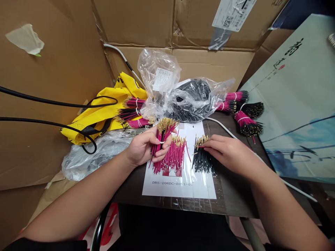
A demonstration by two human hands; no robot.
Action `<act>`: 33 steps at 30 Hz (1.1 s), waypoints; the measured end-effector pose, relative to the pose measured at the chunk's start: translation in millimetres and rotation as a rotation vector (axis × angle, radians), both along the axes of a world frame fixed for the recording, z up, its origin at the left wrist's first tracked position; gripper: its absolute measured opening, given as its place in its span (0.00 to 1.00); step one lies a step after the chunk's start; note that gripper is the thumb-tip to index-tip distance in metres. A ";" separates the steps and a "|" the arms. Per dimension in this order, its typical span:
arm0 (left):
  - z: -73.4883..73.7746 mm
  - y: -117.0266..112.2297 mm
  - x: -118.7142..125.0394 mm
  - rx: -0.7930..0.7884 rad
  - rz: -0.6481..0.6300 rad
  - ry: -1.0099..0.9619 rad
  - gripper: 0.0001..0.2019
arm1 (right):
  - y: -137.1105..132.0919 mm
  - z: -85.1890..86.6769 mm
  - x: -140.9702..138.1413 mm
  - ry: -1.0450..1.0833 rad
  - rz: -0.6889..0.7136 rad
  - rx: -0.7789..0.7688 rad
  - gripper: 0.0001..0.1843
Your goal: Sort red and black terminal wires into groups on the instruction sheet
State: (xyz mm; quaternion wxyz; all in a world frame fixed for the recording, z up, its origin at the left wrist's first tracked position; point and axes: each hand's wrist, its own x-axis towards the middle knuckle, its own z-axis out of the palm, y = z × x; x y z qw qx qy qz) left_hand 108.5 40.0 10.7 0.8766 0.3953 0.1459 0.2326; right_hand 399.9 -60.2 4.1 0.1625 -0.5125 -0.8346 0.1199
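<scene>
My left hand (142, 148) is closed around a tied bundle of pink and black wires (163, 130) with gold tips pointing up and away. Beneath and beside it, loose pink wires (176, 155) lie fanned on a white printed sheet (180, 190). To their right is a pile of loose black wires (204, 162), also gold-tipped at the far end. My right hand (226, 151) is over the top of this black pile, thumb and forefinger pinched together. A thin pink wire seems to show at the fingertips, its far part hidden.
Clear plastic bags holding black wires (193, 97) lie behind the sheet. Tied wire bundles sit at left (129, 113) and right (247, 122). A yellow bag (104, 101), a white cable (222, 125) and cardboard walls (146, 21) surround the dark table (235, 195).
</scene>
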 end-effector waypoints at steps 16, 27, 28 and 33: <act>-0.2 2.6 0.0 0.005 0.049 -0.001 0.07 | 0.1 -0.4 -24.3 -0.352 0.007 -0.034 0.10; 0.8 2.6 0.4 -0.009 0.060 0.023 0.08 | 1.5 22.5 -34.6 -0.244 0.025 -0.184 0.04; 0.9 2.5 0.2 -0.012 0.059 0.025 0.09 | 1.8 22.3 -34.9 -0.229 0.040 -0.190 0.04; 0.7 2.3 -0.8 -0.015 0.053 0.031 0.09 | 3.8 14.5 -30.1 -0.156 0.039 -0.241 0.04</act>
